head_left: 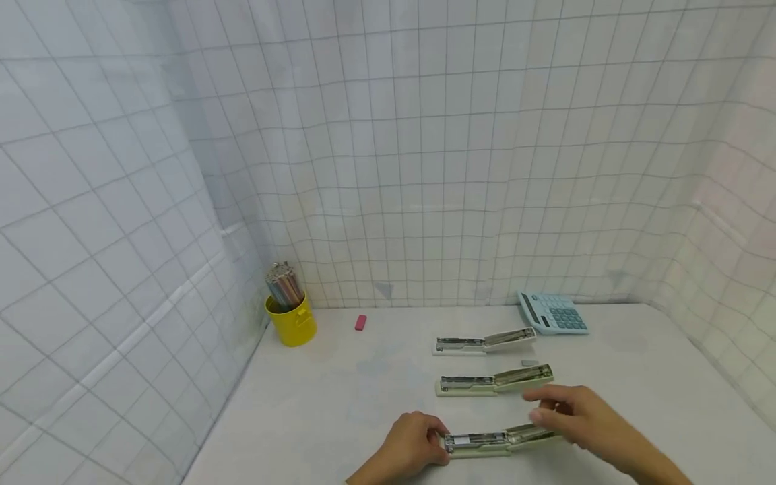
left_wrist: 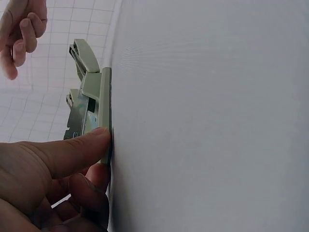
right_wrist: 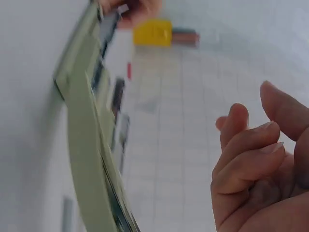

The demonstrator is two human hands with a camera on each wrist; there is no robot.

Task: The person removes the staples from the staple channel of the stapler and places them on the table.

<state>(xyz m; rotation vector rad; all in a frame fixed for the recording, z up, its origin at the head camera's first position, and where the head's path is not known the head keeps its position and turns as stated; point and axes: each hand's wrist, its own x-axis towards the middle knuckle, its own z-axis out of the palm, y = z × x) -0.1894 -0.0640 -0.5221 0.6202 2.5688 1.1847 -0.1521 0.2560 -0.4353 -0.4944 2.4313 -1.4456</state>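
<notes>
Nearest me lies a pale green stapler (head_left: 477,453), swung wide so its staple channel shows. My left hand (head_left: 412,441) pinches the front end of its base between thumb and fingers; in the left wrist view the thumb (left_wrist: 79,150) presses along the base's edge. Over the stapler's raised top arm hovers my right hand (head_left: 582,417), fingers loosely bent and nothing held. The right wrist view shows a gap between that hand (right_wrist: 256,169) and the top arm (right_wrist: 87,140). Behind sit a second pale green stapler (head_left: 469,389) and a white stapler (head_left: 461,349), both swung wide too.
A small grey strip (head_left: 529,363) lies between the two farther staplers, on the right. At the back right is a light blue calculator (head_left: 554,314). A yellow mug (head_left: 294,328) of pencils (head_left: 285,286) stands at the back left, near a pink-red eraser (head_left: 360,322).
</notes>
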